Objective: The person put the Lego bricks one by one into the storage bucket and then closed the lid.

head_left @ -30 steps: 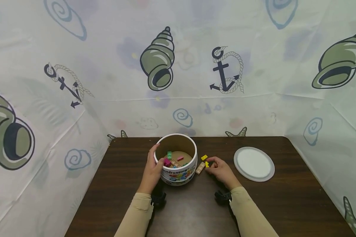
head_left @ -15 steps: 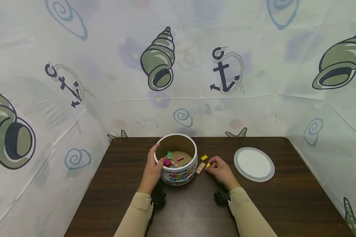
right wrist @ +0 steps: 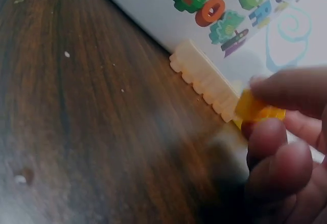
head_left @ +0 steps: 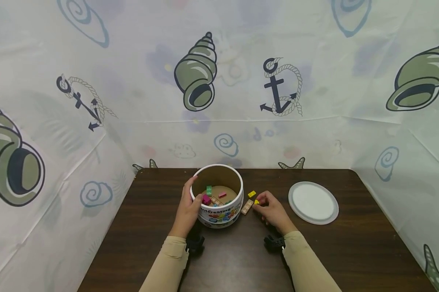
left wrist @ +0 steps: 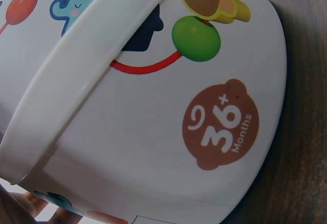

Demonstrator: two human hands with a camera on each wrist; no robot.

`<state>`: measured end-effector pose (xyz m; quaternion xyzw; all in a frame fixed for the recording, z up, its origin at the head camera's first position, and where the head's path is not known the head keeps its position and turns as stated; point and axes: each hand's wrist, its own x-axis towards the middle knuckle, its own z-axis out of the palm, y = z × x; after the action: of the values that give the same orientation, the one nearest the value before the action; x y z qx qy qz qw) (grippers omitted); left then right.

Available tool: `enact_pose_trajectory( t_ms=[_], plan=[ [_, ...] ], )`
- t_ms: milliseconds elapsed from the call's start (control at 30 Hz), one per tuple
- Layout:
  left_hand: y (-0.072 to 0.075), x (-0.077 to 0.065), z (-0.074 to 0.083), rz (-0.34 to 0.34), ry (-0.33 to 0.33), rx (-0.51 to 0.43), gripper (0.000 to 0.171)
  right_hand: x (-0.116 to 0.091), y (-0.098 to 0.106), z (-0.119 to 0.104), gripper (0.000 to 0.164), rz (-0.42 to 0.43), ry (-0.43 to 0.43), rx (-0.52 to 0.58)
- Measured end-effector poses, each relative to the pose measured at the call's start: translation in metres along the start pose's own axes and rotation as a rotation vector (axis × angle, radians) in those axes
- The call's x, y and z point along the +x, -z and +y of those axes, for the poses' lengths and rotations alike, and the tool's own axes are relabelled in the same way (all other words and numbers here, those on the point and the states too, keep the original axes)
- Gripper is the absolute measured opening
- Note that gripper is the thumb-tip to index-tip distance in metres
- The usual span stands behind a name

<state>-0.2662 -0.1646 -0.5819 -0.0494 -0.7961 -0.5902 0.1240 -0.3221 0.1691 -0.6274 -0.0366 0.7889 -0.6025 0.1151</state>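
My left hand (head_left: 186,209) grips the near left side of a round white bucket (head_left: 237,213), its thumb at the rim. Printed toy pictures cover the bucket's wall (left wrist: 143,132) in the left wrist view. Inside lie several toy bricks, among them a green brick (head_left: 209,190), a magenta brick (head_left: 206,199) and a flat pink one. To the right of the bucket, my right hand (head_left: 272,211) pinches a small yellow toy brick (right wrist: 250,105) between thumb and fingers. Beside it on the table lie a long tan brick (right wrist: 202,78) and another yellow brick (head_left: 252,194).
A round white lid (head_left: 313,202) lies flat on the dark wooden table (head_left: 351,251), right of my right hand. Behind the table hangs a pale cloth (head_left: 241,93) printed with shells and anchors. Each wrist wears a black device (head_left: 275,242).
The yellow brick in my right fingers has turned a little, and those fingers have shifted slightly. My left hand and the bucket have stayed in place.
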Motion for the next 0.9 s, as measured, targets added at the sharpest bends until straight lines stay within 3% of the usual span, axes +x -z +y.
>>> enact_pose_trajectory(
  t_ms=[233, 467, 600, 733, 900],
  plan=[
    [0.000, 0.000, 0.000, 0.005, 0.007, 0.004, 0.068, 0.001, 0.003, 0.004, 0.021, -0.014, 0.061, 0.058],
    [0.001, 0.000, -0.001, 0.007, -0.011, -0.003, 0.066, 0.000, 0.005, 0.007, 0.028, -0.009, 0.049, 0.182],
    [0.001, 0.000, -0.001, 0.010, -0.012, 0.003, 0.066, -0.001, 0.005, 0.005, 0.025, 0.020, 0.065, 0.256],
    [0.000, 0.000, -0.001, 0.010, -0.010, 0.014, 0.066, -0.006, 0.004, -0.009, 0.031, 0.073, 0.145, 0.333],
    [0.001, -0.002, 0.000, 0.012, -0.008, 0.011, 0.067, -0.017, -0.004, -0.051, 0.049, 0.090, 0.274, 0.488]
  ],
)
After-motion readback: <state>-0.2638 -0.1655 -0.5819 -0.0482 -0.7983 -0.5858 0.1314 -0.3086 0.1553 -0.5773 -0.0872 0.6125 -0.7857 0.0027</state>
